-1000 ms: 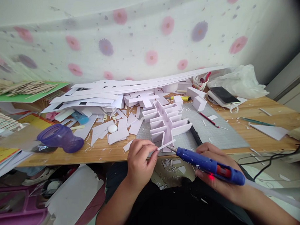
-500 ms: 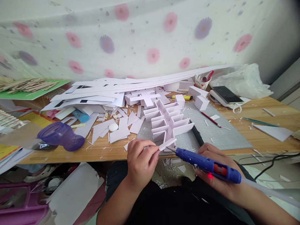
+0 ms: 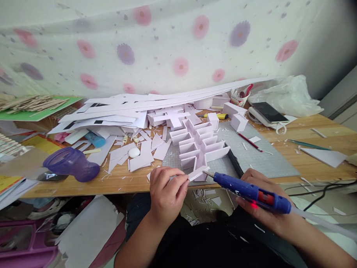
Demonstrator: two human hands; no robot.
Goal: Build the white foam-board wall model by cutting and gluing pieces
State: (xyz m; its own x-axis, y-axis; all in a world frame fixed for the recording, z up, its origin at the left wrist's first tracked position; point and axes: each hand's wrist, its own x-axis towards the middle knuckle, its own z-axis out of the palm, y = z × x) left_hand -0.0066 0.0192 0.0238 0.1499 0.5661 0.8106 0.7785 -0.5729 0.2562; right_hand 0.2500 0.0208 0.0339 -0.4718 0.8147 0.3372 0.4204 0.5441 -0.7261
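Note:
Between its thumb and fingers, my left hand (image 3: 169,193) pinches one end of a small white foam board strip (image 3: 198,173) near the table's front edge. My right hand (image 3: 264,199) is wrapped round a blue hot glue gun (image 3: 246,190) with a red light glowing on its side. The gun's metal nozzle points left, at the free end of the strip; whether it touches is hard to tell. Just behind stands a white foam board model (image 3: 200,143) with upright walls branching off both sides, on a grey cutting mat (image 3: 255,154).
White offcuts (image 3: 141,156) and a purple boot-shaped cup (image 3: 74,163) lie to the left. Long white sheets (image 3: 121,106) are stacked behind. Around the mat are a red pencil (image 3: 250,142), a yellow utility knife (image 3: 220,116) and a phone (image 3: 270,112). Black cables (image 3: 332,187) run at the right.
The glue gun and my right hand have shifted slightly right, moving the nozzle along to the strip's outer end. My left hand keeps its pinch on the strip, nearly still.

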